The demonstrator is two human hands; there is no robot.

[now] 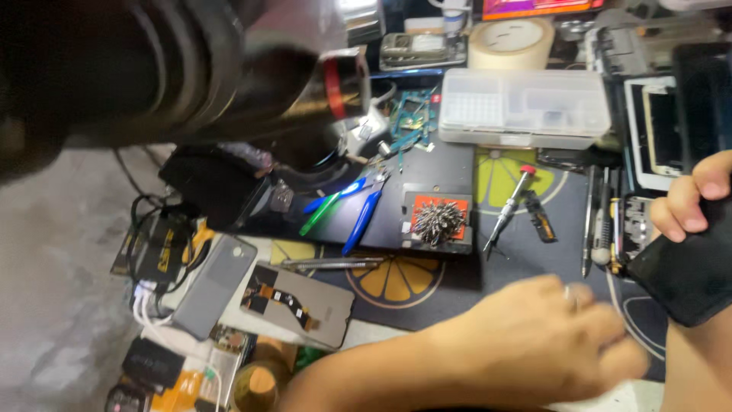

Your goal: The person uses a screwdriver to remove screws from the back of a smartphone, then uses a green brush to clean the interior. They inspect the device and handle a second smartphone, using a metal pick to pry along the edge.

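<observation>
Gripping the thin black phone panel (686, 275) at the tabletop's right edge, your right hand (690, 202) is clamping its top rim, a light, stiff, fragile piece best held by its edges, while your left hand (557, 336) is blurring too much to read

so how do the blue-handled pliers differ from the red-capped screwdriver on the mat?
The blue-handled pliers have two long blue grips spread apart; the red-capped screwdriver is one thin silvery shaft with a small red cap. The pliers lie on the dark plate left of the pile of screws; the screwdriver lies right of it, on the citrus-print mat. Both lie flat and slanted, untouched by the left hand or the right hand.
</observation>
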